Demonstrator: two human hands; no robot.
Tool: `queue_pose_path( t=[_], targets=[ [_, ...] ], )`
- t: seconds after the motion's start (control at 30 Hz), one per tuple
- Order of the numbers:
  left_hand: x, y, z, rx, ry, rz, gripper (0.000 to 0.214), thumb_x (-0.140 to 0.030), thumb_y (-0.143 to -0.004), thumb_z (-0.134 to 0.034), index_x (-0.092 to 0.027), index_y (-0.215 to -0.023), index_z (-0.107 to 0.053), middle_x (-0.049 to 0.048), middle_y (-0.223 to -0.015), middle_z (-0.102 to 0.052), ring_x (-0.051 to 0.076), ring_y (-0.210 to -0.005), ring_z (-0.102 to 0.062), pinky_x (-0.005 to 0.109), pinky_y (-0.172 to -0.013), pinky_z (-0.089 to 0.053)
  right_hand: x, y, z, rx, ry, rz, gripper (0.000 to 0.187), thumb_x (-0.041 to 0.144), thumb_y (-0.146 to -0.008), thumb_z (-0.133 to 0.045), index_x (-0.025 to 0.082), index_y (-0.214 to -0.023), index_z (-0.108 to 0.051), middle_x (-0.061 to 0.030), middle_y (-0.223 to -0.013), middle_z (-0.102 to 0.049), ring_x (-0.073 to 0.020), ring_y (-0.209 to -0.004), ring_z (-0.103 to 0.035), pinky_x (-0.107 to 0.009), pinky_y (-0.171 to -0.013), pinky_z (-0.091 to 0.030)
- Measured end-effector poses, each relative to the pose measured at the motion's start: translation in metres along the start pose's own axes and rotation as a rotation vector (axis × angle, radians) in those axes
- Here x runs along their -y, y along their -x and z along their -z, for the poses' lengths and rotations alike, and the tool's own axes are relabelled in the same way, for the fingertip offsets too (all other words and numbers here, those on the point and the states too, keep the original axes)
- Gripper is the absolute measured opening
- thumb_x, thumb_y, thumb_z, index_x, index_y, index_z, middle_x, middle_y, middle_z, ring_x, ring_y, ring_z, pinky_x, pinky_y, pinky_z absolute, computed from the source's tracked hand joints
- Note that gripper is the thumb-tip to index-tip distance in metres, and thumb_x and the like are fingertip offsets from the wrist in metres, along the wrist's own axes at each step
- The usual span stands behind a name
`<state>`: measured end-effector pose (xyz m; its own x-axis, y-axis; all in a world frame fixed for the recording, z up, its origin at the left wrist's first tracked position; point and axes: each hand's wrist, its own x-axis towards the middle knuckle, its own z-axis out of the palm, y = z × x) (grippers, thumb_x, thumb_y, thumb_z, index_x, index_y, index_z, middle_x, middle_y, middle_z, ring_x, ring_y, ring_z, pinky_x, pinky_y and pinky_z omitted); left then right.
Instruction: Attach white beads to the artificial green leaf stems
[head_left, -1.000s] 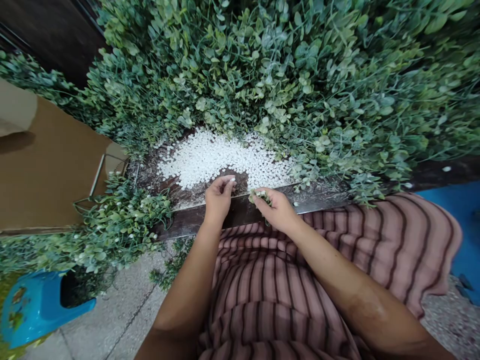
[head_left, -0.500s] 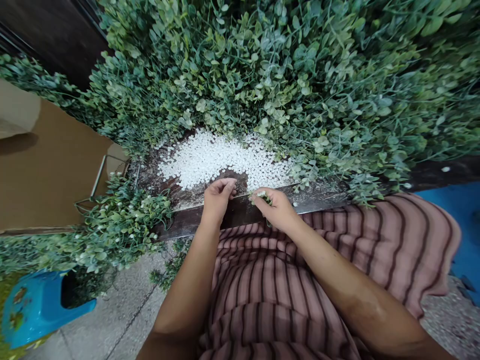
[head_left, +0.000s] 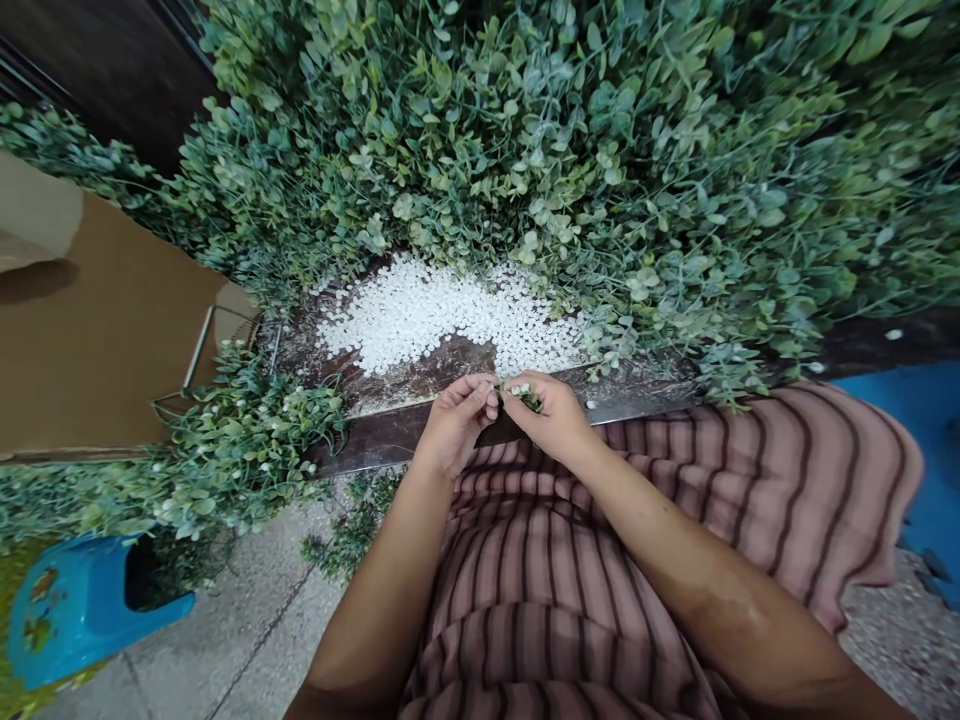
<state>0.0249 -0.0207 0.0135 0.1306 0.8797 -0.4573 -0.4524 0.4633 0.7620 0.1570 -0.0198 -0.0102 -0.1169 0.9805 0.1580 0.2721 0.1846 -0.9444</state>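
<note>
My right hand (head_left: 553, 420) is closed around a small green leafy sprig (head_left: 526, 394) with pale buds, held over the near edge of the dark wooden table (head_left: 420, 432). My left hand (head_left: 459, 422) is pinched, its fingertips meeting the sprig's tip; whatever it pinches is too small to make out. Just beyond both hands lies a heap of small white beads (head_left: 435, 315) on the table top. A big mound of green artificial foliage (head_left: 525, 150) rises behind the beads.
More leafy sprigs with white buds (head_left: 225, 450) lie piled at the table's left end. A brown cardboard box (head_left: 90, 320) stands at left, a blue plastic stool (head_left: 82, 600) at lower left. My striped cloth lap (head_left: 600, 560) fills the foreground; something blue (head_left: 915, 440) is at right.
My left hand has come away from the white beads and moved right to meet the sprig in my right hand. The right hand has barely moved.
</note>
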Motion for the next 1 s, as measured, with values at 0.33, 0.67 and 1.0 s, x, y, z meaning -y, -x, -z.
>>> queue_pose_path(
  t=[0.33,0.67,1.0],
  targets=[
    [0.004,0.0,-0.001,-0.027,-0.009,0.006,0.023,-0.027,-0.058,-0.075,-0.012,-0.075,-0.068,-0.0029,-0.053,-0.055,0.002,-0.047,-0.047,0.014,-0.05,-0.038,0.0,0.003,-0.003,-0.07,0.012,0.068,0.013,0.02,-0.075,-0.049,0.019,-0.069,-0.06,-0.0033,-0.066,-0.06,-0.0149,-0.065,-0.057,-0.026,-0.063,-0.045],
    [0.011,0.002,-0.004,-0.141,-0.101,-0.068,0.026,-0.029,-0.055,-0.077,-0.013,-0.074,-0.07,-0.0015,-0.057,-0.061,0.004,-0.051,-0.051,0.015,-0.05,-0.042,0.0,0.003,-0.003,-0.104,-0.024,0.075,0.012,0.016,-0.075,-0.05,0.019,-0.066,-0.057,-0.0024,-0.066,-0.06,-0.014,-0.065,-0.057,-0.025,-0.064,-0.046],
    [0.014,0.0,-0.009,-0.258,-0.16,-0.165,0.024,-0.03,-0.055,-0.075,-0.014,-0.072,-0.068,-0.0026,-0.058,-0.061,0.006,-0.053,-0.054,0.017,-0.051,-0.045,0.002,0.004,-0.004,-0.131,0.011,0.076,0.011,0.018,-0.073,-0.05,0.019,-0.064,-0.056,-0.0011,-0.062,-0.057,-0.0139,-0.061,-0.055,-0.025,-0.06,-0.044]
  ],
)
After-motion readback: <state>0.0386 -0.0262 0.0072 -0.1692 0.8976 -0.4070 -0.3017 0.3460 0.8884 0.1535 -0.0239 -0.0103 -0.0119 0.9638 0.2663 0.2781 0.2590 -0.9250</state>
